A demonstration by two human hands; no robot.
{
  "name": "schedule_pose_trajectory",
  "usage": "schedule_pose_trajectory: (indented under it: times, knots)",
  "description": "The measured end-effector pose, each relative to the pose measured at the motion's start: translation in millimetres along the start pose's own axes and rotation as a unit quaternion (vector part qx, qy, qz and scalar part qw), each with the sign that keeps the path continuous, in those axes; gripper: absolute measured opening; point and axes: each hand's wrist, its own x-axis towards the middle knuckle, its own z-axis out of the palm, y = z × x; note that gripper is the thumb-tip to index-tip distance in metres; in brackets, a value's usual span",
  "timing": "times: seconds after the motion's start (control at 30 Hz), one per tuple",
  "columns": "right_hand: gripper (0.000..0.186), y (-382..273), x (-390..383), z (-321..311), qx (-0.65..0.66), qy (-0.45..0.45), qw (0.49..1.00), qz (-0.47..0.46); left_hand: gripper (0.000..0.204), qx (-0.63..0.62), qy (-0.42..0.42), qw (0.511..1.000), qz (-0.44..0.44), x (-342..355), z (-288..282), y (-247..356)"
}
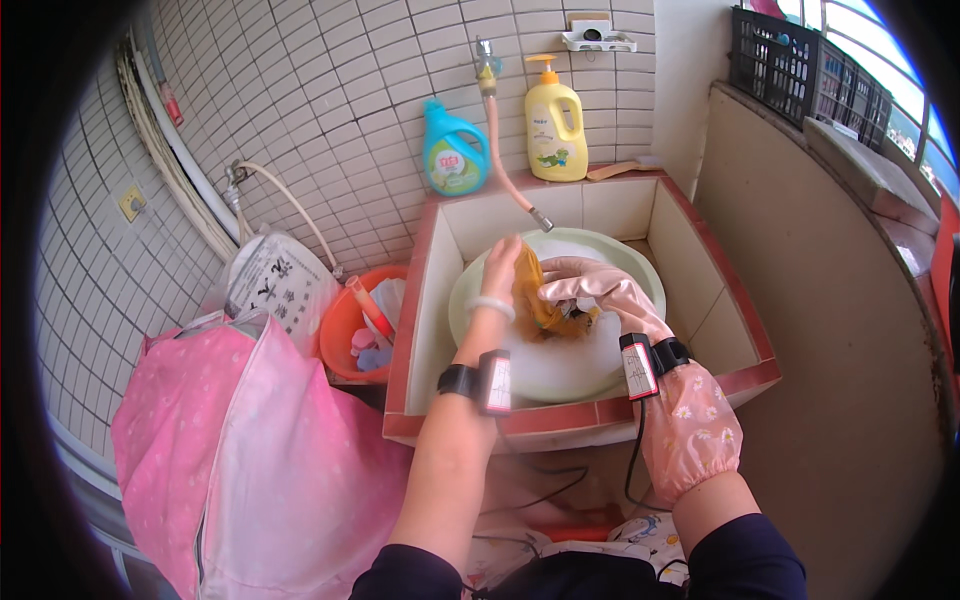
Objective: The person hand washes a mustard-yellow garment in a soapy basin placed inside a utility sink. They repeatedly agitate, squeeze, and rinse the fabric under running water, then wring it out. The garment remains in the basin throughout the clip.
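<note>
A pale green basin [470, 355] of white foamy water sits inside the tiled sink [680, 230]. My bare left hand [500, 270] is closed on the upper left part of a yellow-brown cloth item [548, 320] with a dark patterned patch, held over the foam. My right hand [590, 285], in a long pink glove with a flowered sleeve, curls its fingers onto the same item from the right. A pink hose [510, 195] with a metal end hangs from the tap just above the basin.
Blue [455, 160] and yellow [558, 140] bottles and a wooden-handled brush [620, 167] stand or lie along the back ledge. An orange bucket [335, 340], a white sack [275, 270] and a pink fabric cover [180, 420] are at left. A black crate [790, 75] sits high right.
</note>
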Motion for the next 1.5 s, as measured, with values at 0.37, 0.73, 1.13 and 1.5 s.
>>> schedule_pose_trajectory:
  times: [0.37, 0.73, 1.13, 1.5]
  knots:
    - [0.018, -8, 40, -14, 0.166, 0.116, 0.953, -0.227, 0.045, 0.167, 0.084, 0.981, -0.054, -13, 11, 13]
    - [0.053, 24, 38, 3, -0.066, -0.039, 0.995, -0.071, 0.025, 0.174, -0.035, 0.984, -0.011, -11, 3, 4]
    - [0.036, -14, 33, -6, 0.256, 0.053, 0.925, -0.275, 0.077, 0.164, -0.17, 0.961, -0.148, -28, 21, 4]
    - [0.016, 13, 45, -22, 0.275, 0.305, 0.9, -0.145, 0.049, 0.066, -0.084, 0.993, -0.044, -4, -16, 15]
